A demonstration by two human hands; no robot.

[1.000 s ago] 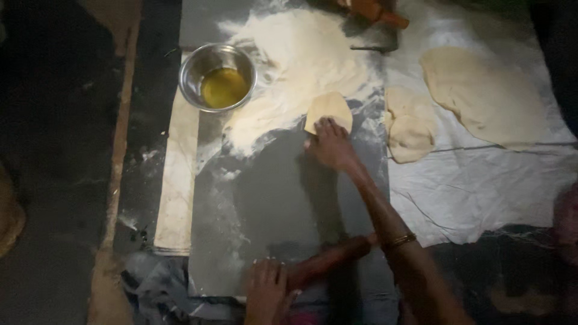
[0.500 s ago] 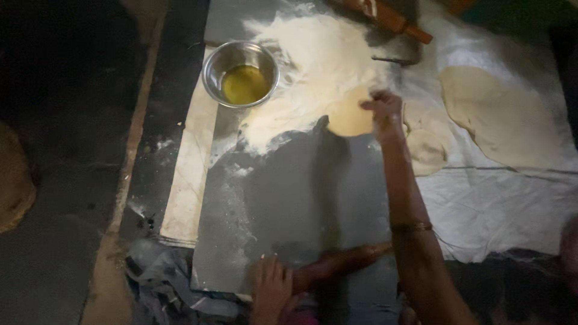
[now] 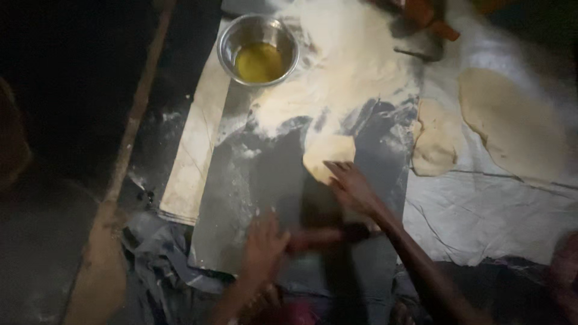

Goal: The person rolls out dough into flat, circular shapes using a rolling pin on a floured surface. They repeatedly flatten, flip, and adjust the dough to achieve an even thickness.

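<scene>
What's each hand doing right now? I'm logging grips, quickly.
Left hand: closed on the rolling pin.
Right hand: open, fingers resting on the dough disc.

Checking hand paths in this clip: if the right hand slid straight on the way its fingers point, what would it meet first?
The right hand already touches the dough disc; beyond that, probably the flour pile.
</scene>
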